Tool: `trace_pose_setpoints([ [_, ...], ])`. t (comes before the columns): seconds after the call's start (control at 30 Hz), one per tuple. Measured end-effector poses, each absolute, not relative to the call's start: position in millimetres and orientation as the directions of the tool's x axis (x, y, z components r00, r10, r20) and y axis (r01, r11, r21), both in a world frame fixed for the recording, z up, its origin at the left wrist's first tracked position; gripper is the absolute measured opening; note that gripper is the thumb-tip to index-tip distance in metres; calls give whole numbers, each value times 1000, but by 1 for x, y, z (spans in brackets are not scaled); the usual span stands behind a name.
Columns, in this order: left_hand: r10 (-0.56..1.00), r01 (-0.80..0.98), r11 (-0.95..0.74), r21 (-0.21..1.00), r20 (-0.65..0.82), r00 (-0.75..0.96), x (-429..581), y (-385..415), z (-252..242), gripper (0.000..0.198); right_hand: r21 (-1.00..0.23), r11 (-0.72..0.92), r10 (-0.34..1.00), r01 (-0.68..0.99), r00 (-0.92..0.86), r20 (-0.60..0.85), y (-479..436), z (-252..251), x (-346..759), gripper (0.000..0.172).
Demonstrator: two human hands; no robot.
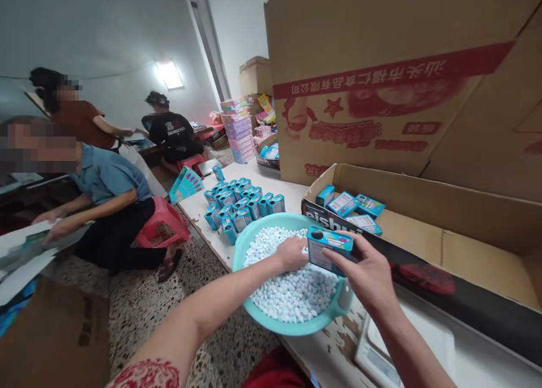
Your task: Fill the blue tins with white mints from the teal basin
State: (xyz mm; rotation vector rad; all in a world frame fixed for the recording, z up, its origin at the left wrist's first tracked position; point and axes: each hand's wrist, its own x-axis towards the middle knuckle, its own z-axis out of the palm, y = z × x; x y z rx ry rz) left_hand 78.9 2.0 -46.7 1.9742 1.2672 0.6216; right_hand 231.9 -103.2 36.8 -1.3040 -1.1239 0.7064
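Observation:
My right hand (368,264) grips a small blue printed box (329,251), tilted above the right part of a turquoise basin (254,314). A dark round opening shows in the box's top. The basin holds a heap of small white and pale blue candy pellets (275,297). Low over the pellets, my left hand (292,254) is closed with its fingers curled beside the box. The box and the hand itself hide the fingertips, so what they hold cannot be made out. Several similar blue boxes (241,216) stand upright in a group just beyond the basin.
At right lies a long open carton (423,230) with several blue boxes inside. A large cardboard box (359,49) rises behind it. A white scale (427,337) sits near my right forearm. Fanned printed cards (186,184) lie by the table's left edge. Three people work at left, near a red stool (165,224).

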Motion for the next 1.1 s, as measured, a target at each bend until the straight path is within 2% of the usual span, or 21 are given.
trace_pose_setpoints([
  [0.2,971,350,20,937,-102,218,54,-3,-39,24,-959,152,922,240,314,225,-101,24,234,47],
  [0.33,959,109,237,965,-250,134,45,-6,-18,29,-926,142,930,349,273,245,-97,21,233,42],
  [0.5,941,-218,328,919,-297,163,53,-3,29,34,-841,190,926,507,192,325,-90,21,221,33],
  [0.6,942,-478,335,812,-305,142,65,0,45,31,-774,197,935,602,122,333,-87,21,209,27],
  [0.67,941,-588,322,742,-320,111,73,0,48,28,-731,200,939,652,84,332,-85,21,202,26],
  [0.83,963,-604,246,758,-260,67,80,-5,49,28,-689,221,934,690,53,353,-84,26,194,26],
  [1.1,982,-577,170,799,-183,36,77,-1,61,32,-692,248,922,678,54,383,-81,37,194,23],
])
